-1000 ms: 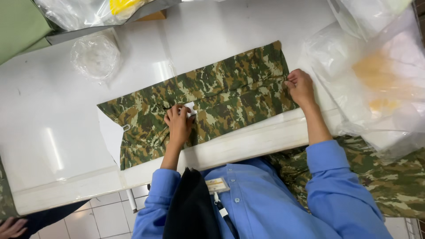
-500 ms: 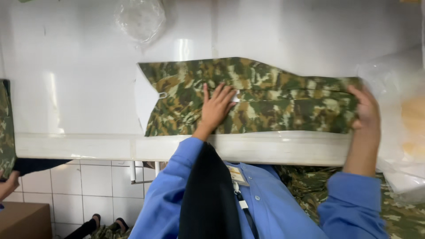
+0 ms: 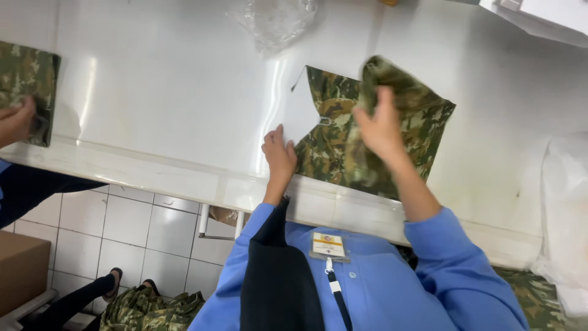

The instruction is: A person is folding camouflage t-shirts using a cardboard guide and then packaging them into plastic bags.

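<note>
A camouflage garment (image 3: 422, 122) lies on the white table (image 3: 171, 104), partly folded over itself. My right hand (image 3: 381, 125) grips its right part and holds it lifted and doubled leftwards over the rest. My left hand (image 3: 280, 153) rests flat at the garment's left edge, fingers apart, near the table's front edge. Both sleeves are blue.
A crumpled clear plastic bag (image 3: 278, 21) lies at the table's far side. At the far left another person's hand (image 3: 15, 119) touches a folded camouflage piece (image 3: 27, 79). White plastic bags (image 3: 566, 214) sit at the right. More camouflage cloth (image 3: 147, 309) lies on the tiled floor.
My right hand has lifted the garment's right end and swung it left over the middle. My left hand slid to the left edge. The view shifted right.
</note>
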